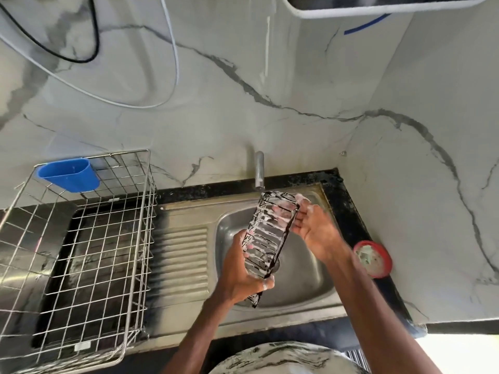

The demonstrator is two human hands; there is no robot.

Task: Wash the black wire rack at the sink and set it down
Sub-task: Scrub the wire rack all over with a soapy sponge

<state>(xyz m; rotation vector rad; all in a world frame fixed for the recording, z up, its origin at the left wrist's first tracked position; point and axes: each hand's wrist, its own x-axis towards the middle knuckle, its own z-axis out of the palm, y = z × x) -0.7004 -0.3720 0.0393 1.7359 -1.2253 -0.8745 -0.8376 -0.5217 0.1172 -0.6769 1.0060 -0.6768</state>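
Black desk (348,201) runs along the wall, w/ a steel wire basket (81,238) on its left part and the sink (305,276) to the right. The rack (270,233) is up in the air over the basin, tilted, top end just under the tap (259,171), foam all over the wires. My L hand (243,273) grips the bottom end, fingers (266,286) curled round the edge, suds on the tips. My R hand (313,225) has the top end: fingers go behind the wires, thumb at the rim, so it's grasping too. Red tub (374,259) sits on the desk right of the sink, prob. soap. Can't tell if water's running, too blurry.

Step in hand, I'd say: scrub/rinse. To do it well: keep L grip firm since foam makes wire slippery; run R fingers along each bar, not just the frame; turn the rack so both faces pass under the tap; keep it low over the basin so drips and splash don't hit the wall. Rinse top down till no foam's left.
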